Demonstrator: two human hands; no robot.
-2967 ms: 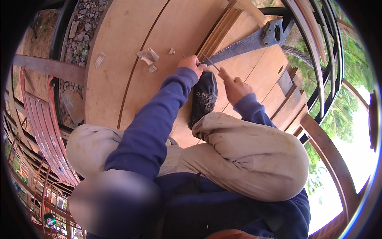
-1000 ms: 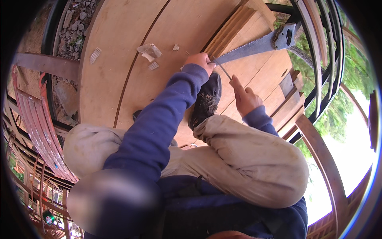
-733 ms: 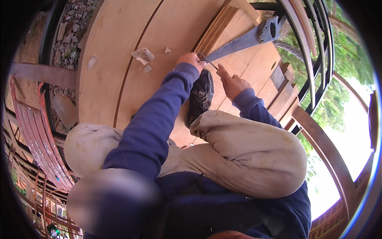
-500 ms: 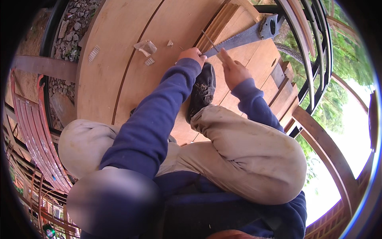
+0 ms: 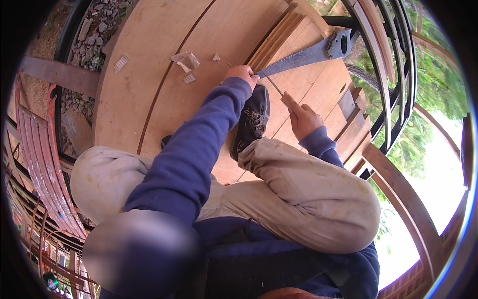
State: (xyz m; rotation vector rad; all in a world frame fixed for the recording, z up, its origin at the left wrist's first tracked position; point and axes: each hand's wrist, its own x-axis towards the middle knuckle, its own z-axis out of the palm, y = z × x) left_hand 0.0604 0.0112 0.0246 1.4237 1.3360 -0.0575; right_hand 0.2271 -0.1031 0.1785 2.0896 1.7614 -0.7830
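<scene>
My left hand is closed on the narrow tip of a handsaw, whose dark toothed blade slants up to a grey handle at the upper right. My right hand grips the handle of a thin metal file; its shaft reaches up-left to the blade's teeth beside my left fingers. A black shoe of mine, dirty on top, stands just below the blade tip, with my bent leg in beige trousers behind it.
Wood strips lie stacked above the saw on the plank platform. Scraps lie left of my hands. Short boards sit along the right edge. Metal railings curve around the right; a red slatted piece and rubble are left.
Since half a second ago, my right hand has moved down and to the right with the file, lowering its tip to beside my left fingers. My left hand has stayed at the blade tip.
</scene>
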